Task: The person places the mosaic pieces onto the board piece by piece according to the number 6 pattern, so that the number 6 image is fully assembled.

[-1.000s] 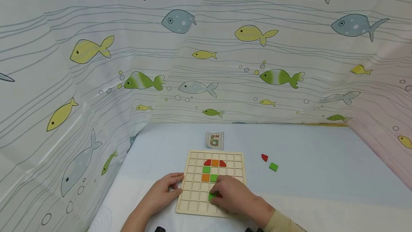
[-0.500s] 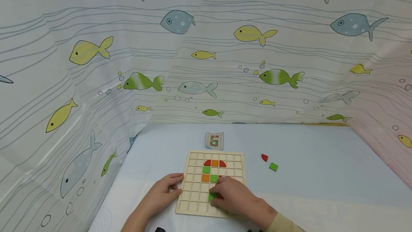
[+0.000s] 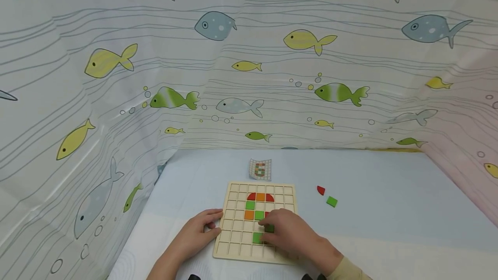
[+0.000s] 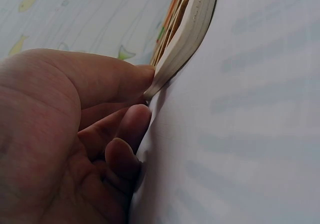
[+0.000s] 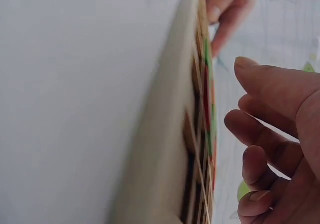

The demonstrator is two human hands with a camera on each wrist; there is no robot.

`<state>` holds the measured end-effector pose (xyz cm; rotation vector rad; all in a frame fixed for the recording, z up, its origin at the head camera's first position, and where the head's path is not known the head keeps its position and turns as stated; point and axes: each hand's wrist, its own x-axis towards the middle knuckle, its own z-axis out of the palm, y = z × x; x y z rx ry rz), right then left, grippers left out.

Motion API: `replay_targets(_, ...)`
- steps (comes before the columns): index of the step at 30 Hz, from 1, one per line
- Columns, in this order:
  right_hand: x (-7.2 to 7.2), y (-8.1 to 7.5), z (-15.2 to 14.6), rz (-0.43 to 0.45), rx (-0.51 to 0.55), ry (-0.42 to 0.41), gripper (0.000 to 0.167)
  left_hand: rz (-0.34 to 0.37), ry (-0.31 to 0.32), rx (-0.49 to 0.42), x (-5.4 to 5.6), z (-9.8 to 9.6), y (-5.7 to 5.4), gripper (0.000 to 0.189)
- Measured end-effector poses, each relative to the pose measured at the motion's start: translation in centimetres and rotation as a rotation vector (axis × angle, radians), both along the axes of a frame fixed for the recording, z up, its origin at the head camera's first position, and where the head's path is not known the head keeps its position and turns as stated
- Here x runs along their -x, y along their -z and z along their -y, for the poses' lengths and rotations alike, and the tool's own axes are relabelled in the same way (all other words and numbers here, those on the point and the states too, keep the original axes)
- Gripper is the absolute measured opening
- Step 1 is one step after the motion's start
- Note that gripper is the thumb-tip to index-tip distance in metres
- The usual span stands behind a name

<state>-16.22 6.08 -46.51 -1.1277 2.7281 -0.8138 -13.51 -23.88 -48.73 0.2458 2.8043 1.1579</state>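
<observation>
My left hand (image 3: 197, 233) rests against the left edge of a wooden grid board (image 3: 232, 237); in the left wrist view its thumb (image 4: 125, 79) touches the board's rim, other fingers loosely bent beside it. Over the lower right of the board hovers my right hand (image 3: 289, 234), thumb and fingers apart, nothing between them in the right wrist view. A green square tile (image 3: 257, 237) lies in a cell by its thumb. Another green tile (image 3: 269, 228) shows in shadow below the fingers. Higher up sit red quarter-rounds (image 3: 251, 196), orange squares (image 3: 260, 197) and green squares, some cells hidden by the hand.
Behind the board lies a small pattern card (image 3: 260, 170) with a gridded coloured figure. A loose red quarter-round (image 3: 320, 190) and a loose green square (image 3: 332, 201) lie on the table to the right. A fish-print curtain (image 3: 249, 81) surrounds the table.
My right hand has moved slightly right and its fingers have come off the lower green tile, uncovering more of it and another green tile. The left hand stays at the board's edge.
</observation>
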Motion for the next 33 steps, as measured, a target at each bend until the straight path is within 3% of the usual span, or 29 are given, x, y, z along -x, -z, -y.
replay_targets(6, 1.3, -0.8, -1.1, 0.048, -0.002, 0.094, 0.029, 0.005, 0.005, -0.014, -0.1, -0.1, -0.2, 0.046)
replay_targets(14, 3.5, -2.4, -3.5, 0.085, -0.015, 0.3, 0.04, 0.015, 0.006, -0.019, -0.1, -0.1, -0.2, 0.045)
replay_targets(24, 5.2, -1.7, -5.9, 0.074, -0.024, 0.414, 0.041, 0.012, 0.001, -0.025, -0.2, -0.1, -0.3, 0.045)
replay_targets(33, 6.1, -1.0, -8.0, 0.078, -0.018, 0.467, 0.04, 0.002, 0.01, -0.015, 0.0, 0.0, -0.1, 0.045)
